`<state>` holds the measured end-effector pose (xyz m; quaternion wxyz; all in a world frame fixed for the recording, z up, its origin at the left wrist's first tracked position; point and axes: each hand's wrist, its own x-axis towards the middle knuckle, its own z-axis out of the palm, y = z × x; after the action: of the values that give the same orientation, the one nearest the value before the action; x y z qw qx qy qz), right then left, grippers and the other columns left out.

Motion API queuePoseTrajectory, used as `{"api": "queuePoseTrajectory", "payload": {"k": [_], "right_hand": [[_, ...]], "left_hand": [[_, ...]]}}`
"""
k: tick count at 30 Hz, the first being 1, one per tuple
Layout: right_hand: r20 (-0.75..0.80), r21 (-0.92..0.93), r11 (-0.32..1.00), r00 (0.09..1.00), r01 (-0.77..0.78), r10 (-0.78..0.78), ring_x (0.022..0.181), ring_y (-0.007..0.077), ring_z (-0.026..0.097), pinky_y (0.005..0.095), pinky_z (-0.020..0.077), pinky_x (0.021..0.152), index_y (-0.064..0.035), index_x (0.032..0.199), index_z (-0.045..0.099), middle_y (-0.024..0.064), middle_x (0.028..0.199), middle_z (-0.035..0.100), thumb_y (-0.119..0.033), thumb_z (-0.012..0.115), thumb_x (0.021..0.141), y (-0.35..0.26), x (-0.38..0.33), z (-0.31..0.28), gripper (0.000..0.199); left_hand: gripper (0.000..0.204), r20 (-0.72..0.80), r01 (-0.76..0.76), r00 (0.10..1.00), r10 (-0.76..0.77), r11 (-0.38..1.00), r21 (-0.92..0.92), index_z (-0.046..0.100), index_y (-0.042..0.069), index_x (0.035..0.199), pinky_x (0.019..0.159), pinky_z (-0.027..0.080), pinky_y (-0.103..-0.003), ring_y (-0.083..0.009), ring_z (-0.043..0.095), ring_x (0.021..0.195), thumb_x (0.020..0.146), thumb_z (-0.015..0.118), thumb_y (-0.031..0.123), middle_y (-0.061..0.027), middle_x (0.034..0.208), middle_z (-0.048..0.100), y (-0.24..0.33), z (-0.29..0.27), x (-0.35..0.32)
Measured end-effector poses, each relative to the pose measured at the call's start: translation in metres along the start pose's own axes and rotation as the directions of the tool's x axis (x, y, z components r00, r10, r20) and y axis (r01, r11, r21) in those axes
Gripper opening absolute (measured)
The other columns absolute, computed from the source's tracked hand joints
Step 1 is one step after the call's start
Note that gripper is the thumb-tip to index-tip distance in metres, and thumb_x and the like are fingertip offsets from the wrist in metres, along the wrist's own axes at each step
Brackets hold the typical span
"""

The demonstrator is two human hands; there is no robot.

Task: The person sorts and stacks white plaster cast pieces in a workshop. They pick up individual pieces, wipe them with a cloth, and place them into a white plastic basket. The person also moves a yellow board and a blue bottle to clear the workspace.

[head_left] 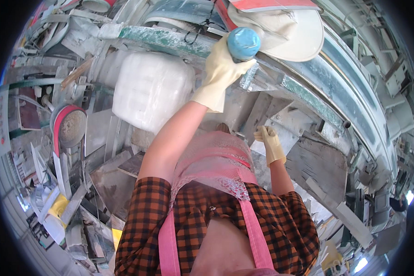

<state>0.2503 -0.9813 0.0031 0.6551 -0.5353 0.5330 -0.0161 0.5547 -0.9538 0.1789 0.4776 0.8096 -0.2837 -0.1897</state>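
My left hand [220,69], in a cream rubber glove, reaches forward over a green-edged rail [170,41]. Its fingers wrap round a shiny blue round-topped object [244,43]; the lower part is hidden, so I cannot tell its kind. My right hand [270,141], gloved alike, is held lower, beside my pink apron [211,154]. The right fingers are curled in, and nothing shows in them. Just beyond the left hand lies a white curved shell [306,39] with a red edge and cream cloth-like material in it.
A bulky white block-shaped thing [152,89] stands left of my left forearm. Further left is a round wheel-like part with a red band [71,126]. A long bluish metal trough [340,78] curves away on the right. Dusty boards [319,168] lean near my right arm.
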Motion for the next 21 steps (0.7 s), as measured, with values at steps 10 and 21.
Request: {"api": "queuePoseTrajectory", "payload": {"k": [10, 21], "right_hand": [[0.248, -0.132, 0.991, 0.969, 0.014, 0.019, 0.08, 0.0222, 0.069, 0.0313, 0.0564, 0.075, 0.0038, 0.109, 0.061, 0.0176, 0.094, 0.068, -0.025, 0.054, 0.094, -0.03, 0.029, 0.028, 0.034], [0.656, -0.626, 0.728, 0.694, 0.28, 0.297, 0.093, 0.0206, 0.066, 0.0305, 0.0532, 0.085, 0.003, 0.118, 0.059, 0.0136, 0.101, 0.068, -0.025, 0.051, 0.097, -0.053, 0.03, 0.206, 0.036]], "left_hand": [[0.107, -0.035, -0.043, 0.998, 0.044, 0.999, 0.023, 0.032, -0.007, 0.14, 0.107, 0.039, -0.037, -0.0356, 0.046, 0.127, 0.061, 0.088, 0.036, -0.0244, 0.14, 0.043, -0.006, -0.009, -0.015], [0.03, -0.248, 0.299, 0.9, -0.359, 0.921, -0.249, 0.064, 0.006, 0.117, 0.085, 0.051, -0.037, -0.0293, 0.065, 0.097, 0.088, 0.06, 0.014, -0.018, 0.11, 0.066, -0.157, -0.116, -0.241]]}}
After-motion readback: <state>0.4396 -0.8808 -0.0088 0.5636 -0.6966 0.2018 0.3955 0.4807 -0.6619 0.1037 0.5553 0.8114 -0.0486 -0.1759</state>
